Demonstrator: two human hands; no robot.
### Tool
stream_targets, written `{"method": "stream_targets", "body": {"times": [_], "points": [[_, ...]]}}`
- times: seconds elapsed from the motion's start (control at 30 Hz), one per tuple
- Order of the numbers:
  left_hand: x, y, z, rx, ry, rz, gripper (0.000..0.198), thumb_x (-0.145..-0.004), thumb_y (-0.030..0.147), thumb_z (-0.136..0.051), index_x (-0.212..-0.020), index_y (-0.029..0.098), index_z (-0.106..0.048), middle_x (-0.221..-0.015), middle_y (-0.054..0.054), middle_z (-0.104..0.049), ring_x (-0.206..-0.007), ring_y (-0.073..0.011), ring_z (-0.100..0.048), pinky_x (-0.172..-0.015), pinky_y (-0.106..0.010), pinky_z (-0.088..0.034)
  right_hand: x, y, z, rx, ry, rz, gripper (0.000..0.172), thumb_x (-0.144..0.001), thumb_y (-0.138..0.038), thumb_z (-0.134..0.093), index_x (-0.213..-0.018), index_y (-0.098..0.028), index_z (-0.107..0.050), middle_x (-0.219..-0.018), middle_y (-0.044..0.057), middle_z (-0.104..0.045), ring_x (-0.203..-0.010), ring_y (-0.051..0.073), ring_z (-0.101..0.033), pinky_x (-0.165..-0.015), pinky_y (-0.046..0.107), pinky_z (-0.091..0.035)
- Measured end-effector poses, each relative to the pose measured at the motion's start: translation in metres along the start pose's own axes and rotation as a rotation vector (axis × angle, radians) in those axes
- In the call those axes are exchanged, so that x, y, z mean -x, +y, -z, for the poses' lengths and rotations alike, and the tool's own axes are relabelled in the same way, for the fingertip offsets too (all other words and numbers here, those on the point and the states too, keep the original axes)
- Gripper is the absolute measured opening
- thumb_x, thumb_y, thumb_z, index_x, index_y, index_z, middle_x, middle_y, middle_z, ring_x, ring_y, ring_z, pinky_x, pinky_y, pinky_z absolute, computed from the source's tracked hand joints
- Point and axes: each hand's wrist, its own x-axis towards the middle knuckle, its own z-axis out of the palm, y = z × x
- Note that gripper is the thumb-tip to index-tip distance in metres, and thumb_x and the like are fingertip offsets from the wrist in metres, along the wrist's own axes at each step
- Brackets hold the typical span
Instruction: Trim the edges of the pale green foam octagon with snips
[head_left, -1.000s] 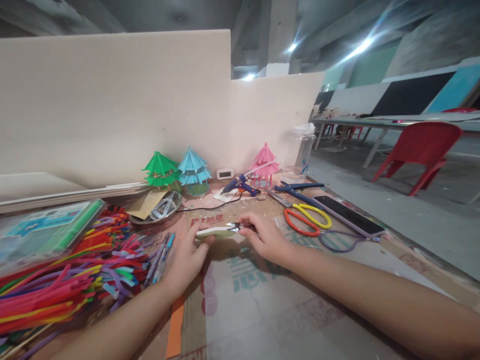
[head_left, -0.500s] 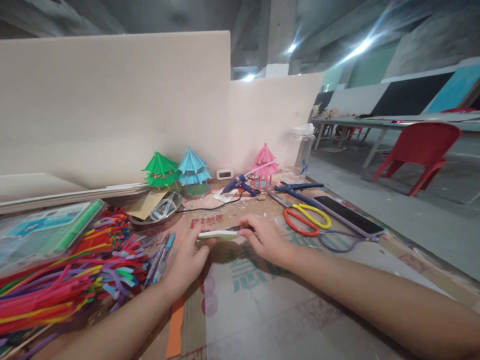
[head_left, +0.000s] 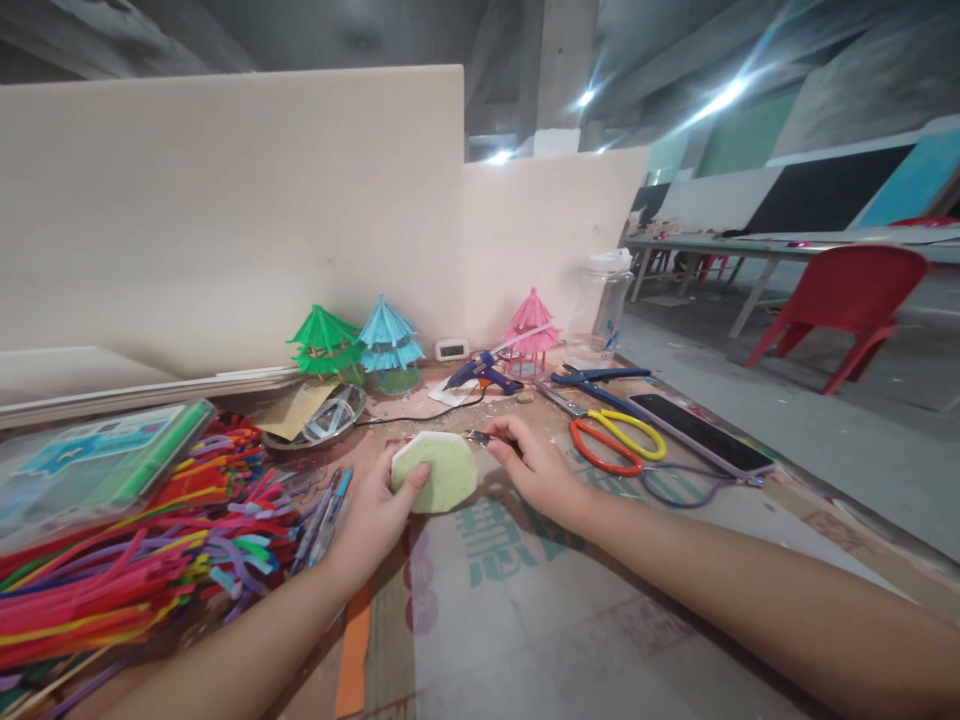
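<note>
My left hand [head_left: 390, 500] is closed on a flat, pale green many-sided piece [head_left: 442, 475] with a white edge, thumb lying across its green face. That face is tilted up towards me. Just right of it, my right hand [head_left: 529, 465] pinches a small dark tool with a thin metal tip [head_left: 478, 437]. The tip points at the upper right edge of the green piece; whether it touches, I cannot tell. What kind of tool it is does not show clearly, as my fingers cover most of it.
Colourful pipe cleaners [head_left: 112, 590] and pens [head_left: 330, 510] lie left. Behind stand green [head_left: 324, 335], blue [head_left: 386, 335] and pink [head_left: 532, 325] pavilion models, with a glue gun [head_left: 480, 372]. Scissors [head_left: 607, 440], a phone [head_left: 701, 432] and a clear bottle [head_left: 606, 305] are to the right.
The green piece has turned from nearly edge-on to face me. My right hand has moved slightly right, away from its edge, so the tool's metal tip now shows.
</note>
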Motion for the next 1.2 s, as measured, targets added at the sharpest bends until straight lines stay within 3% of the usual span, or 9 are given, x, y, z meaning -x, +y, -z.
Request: {"method": "stream_targets", "body": {"times": [0.53, 0.87, 1.2], "points": [[0.0, 0.006, -0.001, -0.043, 0.039, -0.091, 0.017, -0.081, 0.034, -0.051, -0.089, 0.019, -0.056, -0.086, -0.001, -0.061, -0.082, -0.0167, -0.056, -0.074, -0.026, -0.043, 0.003, -0.001, 0.002, 0.03, -0.07, 0.073, 0.017, -0.086, -0.028, -0.044, -0.096, -0.019, -0.052, -0.085, 0.006, -0.063, -0.077, 0.019, -0.059, -0.069, 0.031, -0.044], [0.009, -0.004, -0.002, -0.128, 0.039, -0.022, 0.022, -0.078, 0.037, -0.056, -0.09, 0.02, -0.062, -0.072, 0.0, -0.063, -0.067, -0.0167, -0.057, -0.06, -0.025, -0.043, 0.007, -0.005, 0.003, 0.11, 0.012, 0.243, 0.016, -0.086, -0.025, -0.044, -0.095, -0.016, -0.054, -0.084, 0.008, -0.065, -0.075, 0.019, -0.059, -0.068, 0.031, -0.047], [0.006, -0.004, -0.002, -0.109, 0.056, -0.062, 0.023, -0.077, 0.035, -0.056, -0.093, 0.019, -0.061, -0.082, -0.002, -0.066, -0.076, -0.0182, -0.059, -0.067, -0.026, -0.045, 0.006, -0.004, 0.004, 0.225, 0.065, 0.342, 0.017, -0.089, -0.027, -0.044, -0.095, -0.016, -0.055, -0.083, 0.008, -0.066, -0.073, 0.019, -0.06, -0.066, 0.03, -0.046]]}}
